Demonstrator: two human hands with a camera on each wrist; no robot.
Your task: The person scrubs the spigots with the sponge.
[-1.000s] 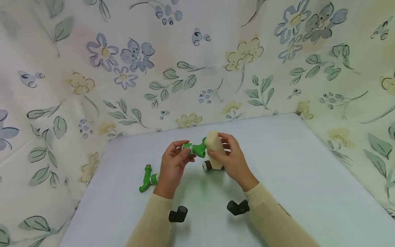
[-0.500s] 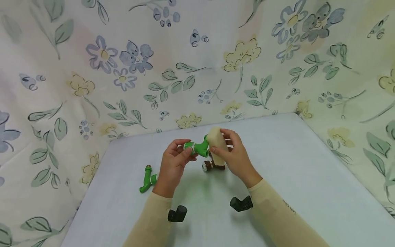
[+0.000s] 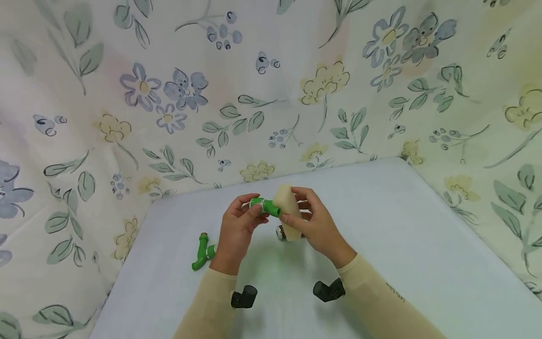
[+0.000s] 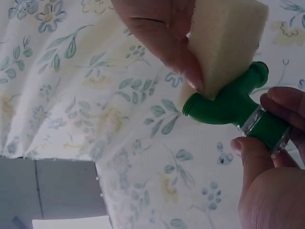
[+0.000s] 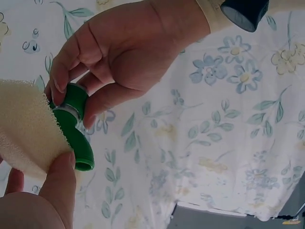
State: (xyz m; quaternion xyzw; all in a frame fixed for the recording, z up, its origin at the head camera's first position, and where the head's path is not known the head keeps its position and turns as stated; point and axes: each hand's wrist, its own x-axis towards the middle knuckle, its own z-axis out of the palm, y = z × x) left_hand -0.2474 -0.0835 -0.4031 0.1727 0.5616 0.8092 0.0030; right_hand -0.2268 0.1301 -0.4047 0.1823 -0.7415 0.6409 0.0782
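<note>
Nearest are two cream sleeves (image 3: pixel 383 296), each carrying a black wrist camera (image 3: pixel 244 297) just below the cuff. Further out, to the left on the table, lies a second green tap (image 3: pixel 202 254), its right end partly hidden behind the left wrist.

Beyond that, the left hand (image 3: pixel 239 228) pinches a green tap (image 3: pixel 265 207) by its silver-ringed end, thumb against fingers, off the table. The right hand (image 3: pixel 317 223) pinches a cream sponge block (image 3: pixel 287 202) between thumb and fingers; in the left wrist view the sponge sits against the fork between the tap's two branches, touching it.

With the tap held only at one end, hard rubbing on the branches could lever it round or out of the pinch, and a dropped tap might strike the brown tap (image 3: pixel 280 233) lying below, mostly hidden behind the sponge. The ridged rim could also snag or tear the porous foam, and the right thumb, close to that rim, could scrape it.

Behind everything, the white tabletop (image 3: pixel 360 197) meets a floral curtain (image 3: pixel 271 117).
</note>
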